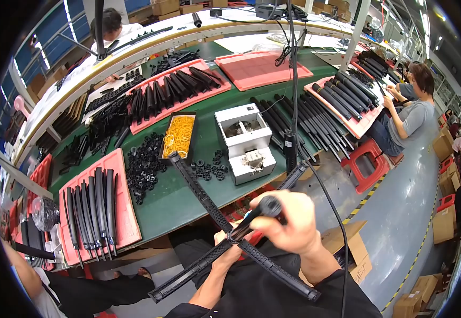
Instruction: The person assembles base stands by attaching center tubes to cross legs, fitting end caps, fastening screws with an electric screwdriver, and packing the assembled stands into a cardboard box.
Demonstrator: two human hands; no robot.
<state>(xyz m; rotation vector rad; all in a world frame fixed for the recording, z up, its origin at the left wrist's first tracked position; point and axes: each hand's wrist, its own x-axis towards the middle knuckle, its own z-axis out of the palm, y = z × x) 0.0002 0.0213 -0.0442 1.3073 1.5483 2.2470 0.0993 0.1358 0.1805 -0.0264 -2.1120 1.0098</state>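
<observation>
A black frame [198, 196] with several long arms spread like a cross is held over my lap, in front of the bench edge. My right hand [291, 222] is wrapped round a black tube [269, 205] that rises from the frame's centre. Lower and to the left, my left hand [228, 253] grips the frame near its hub, its fingers partly hidden behind the black arms. Beyond the frame, a white machine [245, 140] stands on the green bench, beside a box of yellow rubber bands [178, 135] and small black parts [144, 164].
Pink trays [127, 212] hold black tubes at the left and back. More dark tubes [315, 122] lie at the right. A black cable [328, 199] hangs at my right. One person [416, 114] sits at the right, another [111, 26] behind the shelf; a co-worker's arm [23, 270] shows at lower left.
</observation>
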